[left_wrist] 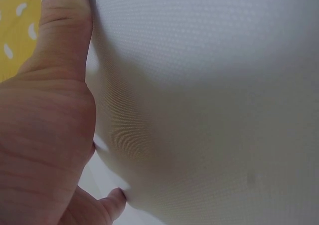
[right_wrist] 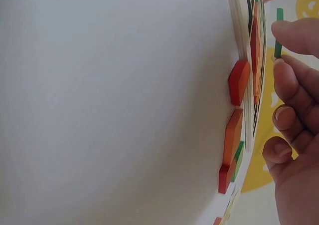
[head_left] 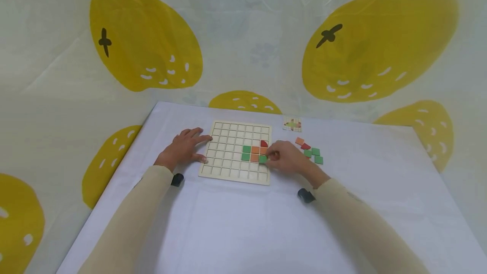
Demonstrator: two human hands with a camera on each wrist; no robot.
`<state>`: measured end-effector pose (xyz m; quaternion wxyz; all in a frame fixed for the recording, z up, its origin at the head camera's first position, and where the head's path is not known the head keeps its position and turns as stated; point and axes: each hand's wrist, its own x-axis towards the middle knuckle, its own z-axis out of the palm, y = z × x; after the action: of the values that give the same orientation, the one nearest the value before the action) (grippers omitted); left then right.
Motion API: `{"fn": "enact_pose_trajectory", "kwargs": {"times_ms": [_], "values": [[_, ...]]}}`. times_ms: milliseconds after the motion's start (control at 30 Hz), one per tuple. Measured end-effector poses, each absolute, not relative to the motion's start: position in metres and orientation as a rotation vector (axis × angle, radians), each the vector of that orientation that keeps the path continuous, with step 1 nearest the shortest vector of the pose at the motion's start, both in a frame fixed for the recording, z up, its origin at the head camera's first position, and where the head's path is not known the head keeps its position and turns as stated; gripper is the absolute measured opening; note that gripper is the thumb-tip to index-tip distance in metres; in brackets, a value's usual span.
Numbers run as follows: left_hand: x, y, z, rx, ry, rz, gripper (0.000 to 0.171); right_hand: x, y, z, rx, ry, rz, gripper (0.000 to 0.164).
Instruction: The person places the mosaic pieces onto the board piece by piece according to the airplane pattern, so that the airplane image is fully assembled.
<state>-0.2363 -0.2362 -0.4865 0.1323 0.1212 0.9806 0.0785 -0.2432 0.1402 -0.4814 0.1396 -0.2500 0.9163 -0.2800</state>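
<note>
A cream grid board (head_left: 220, 170) lies on the white table. My left hand (head_left: 184, 148) is at its left edge, fingers spread, with fingertips and thumb touching the rim. In the left wrist view the palm and thumb show, holding nothing. Over the board's right side, my right hand (head_left: 285, 157) pinches a green square tile (right_wrist: 279, 33) between thumb and fingertip, seen edge-on in the right wrist view. Beside that hand, green tiles (head_left: 246, 153), orange tiles (head_left: 255, 153) and a red quarter-round tile (head_left: 264, 143) sit in the grid; the fingers partly cover this group.
Right of the board lies a loose group with several green tiles (head_left: 318, 160), an orange tile (head_left: 299, 141) and a red tile (head_left: 305, 146). A small patterned card (head_left: 292, 124) is near the table's back edge. A patterned curtain (head_left: 243, 54) hangs behind the table.
</note>
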Motion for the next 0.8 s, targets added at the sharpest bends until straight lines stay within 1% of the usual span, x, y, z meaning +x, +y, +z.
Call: {"fn": "enact_pose_trajectory", "kwargs": {"times_ms": [167,800], "values": [[-0.236,-0.236,-0.486,0.349,2.846,0.226,0.085,-0.245,0.131,-0.483,-0.731,2.656,-0.819,0.016],[-0.238,-0.237,-0.487,0.357,2.839,0.215,0.086,-0.247,0.104,-0.488,-0.677,2.685,-0.868,0.014]]}}
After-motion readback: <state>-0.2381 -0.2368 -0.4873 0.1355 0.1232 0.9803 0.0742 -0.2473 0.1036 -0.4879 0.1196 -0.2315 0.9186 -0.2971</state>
